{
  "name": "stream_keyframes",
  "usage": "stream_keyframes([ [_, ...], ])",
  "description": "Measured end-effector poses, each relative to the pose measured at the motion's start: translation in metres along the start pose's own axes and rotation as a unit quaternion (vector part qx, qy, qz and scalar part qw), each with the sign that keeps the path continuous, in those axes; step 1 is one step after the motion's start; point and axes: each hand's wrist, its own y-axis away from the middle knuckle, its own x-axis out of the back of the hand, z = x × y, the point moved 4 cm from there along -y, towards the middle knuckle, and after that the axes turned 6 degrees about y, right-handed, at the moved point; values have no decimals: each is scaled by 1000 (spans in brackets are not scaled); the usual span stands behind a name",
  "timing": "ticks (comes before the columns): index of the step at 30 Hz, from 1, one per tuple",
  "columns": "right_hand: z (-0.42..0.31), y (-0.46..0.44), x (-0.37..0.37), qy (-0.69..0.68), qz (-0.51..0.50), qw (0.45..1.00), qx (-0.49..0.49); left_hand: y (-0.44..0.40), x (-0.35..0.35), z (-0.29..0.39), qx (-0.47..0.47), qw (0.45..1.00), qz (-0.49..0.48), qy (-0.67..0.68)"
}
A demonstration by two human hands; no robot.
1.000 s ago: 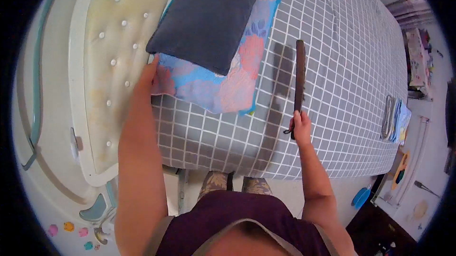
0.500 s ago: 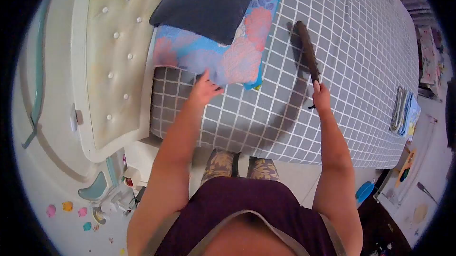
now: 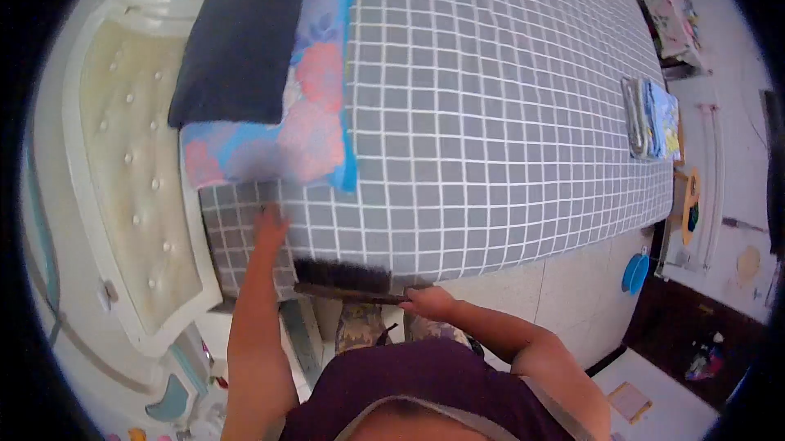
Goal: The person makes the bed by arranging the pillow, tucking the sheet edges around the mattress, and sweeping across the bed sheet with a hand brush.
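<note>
My right hand is closed on the handle of a brown brush, held sideways at the near edge of the bed, its dark bristles facing the sheet. My left hand is over the grey sheet with white grid lines, its fingers apart, just below a floral towel. The towel is pink and blue with a bright blue edge. On top of it lies a dark grey pillow.
A cream tufted headboard stands at the left. Folded cloths lie at the bed's right side. A blue basin is beyond the bed's near right corner, beside a dark cabinet.
My right hand has brought the brush down and left to the bed's near edge, turning it sideways. My left hand has left the towel's corner and now hovers below the towel. The view has shifted.
</note>
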Motion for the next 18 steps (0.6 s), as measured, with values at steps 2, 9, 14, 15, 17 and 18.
stream_keyframes([
  [2,12,-19,2,-16,113,993,27,21,-23,-37,-72,996,29,-31],
  [9,73,-21,-7,-52,304,951,-3,37,-52,-22,-18,989,-33,-145],
  [14,245,97,-159,-353,468,682,-439,40,-44,-7,63,987,-67,-135],
  [15,288,116,-206,-395,533,587,-464,41,-41,1,75,984,-56,-153],
  [17,335,153,-245,-549,580,369,-476,35,-39,20,12,990,-30,-137],
  [18,320,176,-210,-537,547,381,-516,27,-42,28,-62,992,-20,-109],
])
